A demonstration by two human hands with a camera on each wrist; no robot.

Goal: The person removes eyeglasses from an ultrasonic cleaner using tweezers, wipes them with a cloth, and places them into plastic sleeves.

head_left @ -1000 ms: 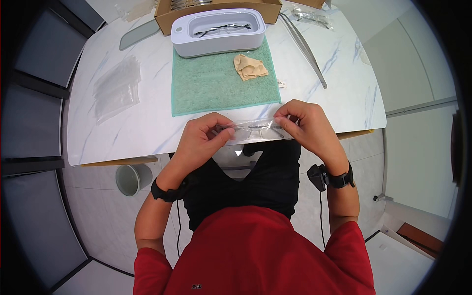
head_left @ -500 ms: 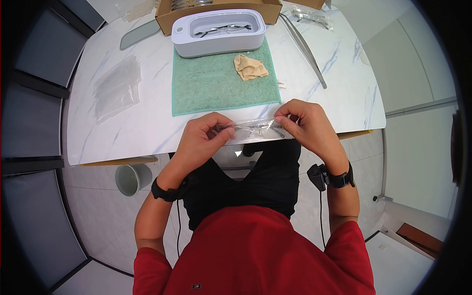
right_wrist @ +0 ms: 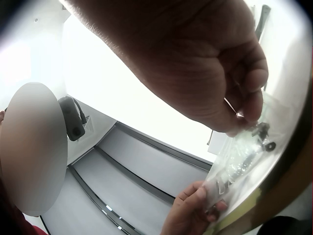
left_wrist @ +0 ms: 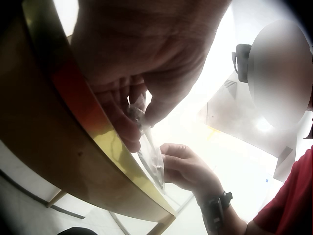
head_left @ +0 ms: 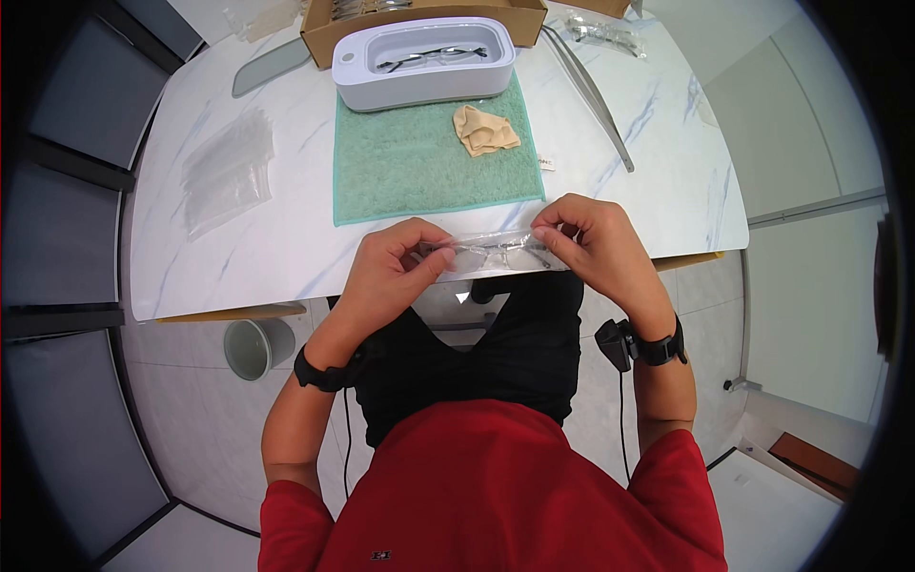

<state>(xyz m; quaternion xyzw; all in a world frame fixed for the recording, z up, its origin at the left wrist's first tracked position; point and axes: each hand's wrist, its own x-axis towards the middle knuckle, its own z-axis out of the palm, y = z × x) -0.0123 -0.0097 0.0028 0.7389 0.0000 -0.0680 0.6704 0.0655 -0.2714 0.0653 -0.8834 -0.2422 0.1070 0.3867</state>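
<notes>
- The left hand [head_left: 393, 262] pinches the left end of a clear plastic bag [head_left: 488, 236] between thumb and fingers; the right hand [head_left: 599, 243] pinches its right end.
- Inside the bag lies a pair of glasses [head_left: 498, 252], at the centre of the frame by the near edge of the table [head_left: 667, 205]; whether the bag rests on the table or hangs just above, I cannot tell.
- If one pinch slipped on the slick plastic, that end could drop past the edge, towards the lap.
- A hard pull outwards could tear the thin plastic; squeezing through it might bend the frame.
- The green towel [head_left: 410, 176], above centre, lies just beyond the hands, so probably wouldn't cushion a fall off the edge.
</notes>
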